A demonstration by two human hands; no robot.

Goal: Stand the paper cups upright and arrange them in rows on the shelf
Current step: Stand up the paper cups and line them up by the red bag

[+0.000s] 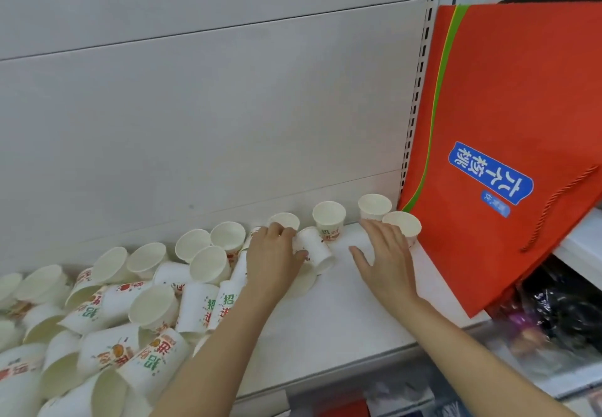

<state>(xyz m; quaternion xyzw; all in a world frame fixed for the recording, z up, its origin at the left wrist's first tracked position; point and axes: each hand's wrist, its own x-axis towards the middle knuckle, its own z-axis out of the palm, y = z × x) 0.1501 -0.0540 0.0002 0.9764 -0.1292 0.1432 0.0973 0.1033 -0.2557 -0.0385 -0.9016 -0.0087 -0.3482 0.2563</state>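
Head view. A white shelf (342, 312) is seen from above, with a jumbled pile of paper cups (107, 312) lying on the left half, most on their sides with mouths pointing in mixed directions. Four upright cups (329, 217) are ranged along the far edge and right end, mouths up, just beside a red bag (508, 107).

A tilted paper cup (314, 248) is gripped by the left hand (273, 250), fingers curled round its upper wall. Its long axis is leaned toward the near right, with the closed base pointing that way; it is not yet stood up.

The right hand (386, 253) is held flat over the bare shelf with fingers straight and spread; nothing is held, and its fingertips lie close to the rightmost upright cups.

The cups are judged light, thin-walled and easily crushed or toppled. A light hold round the side wall near the stiffer rolled rim is advised.
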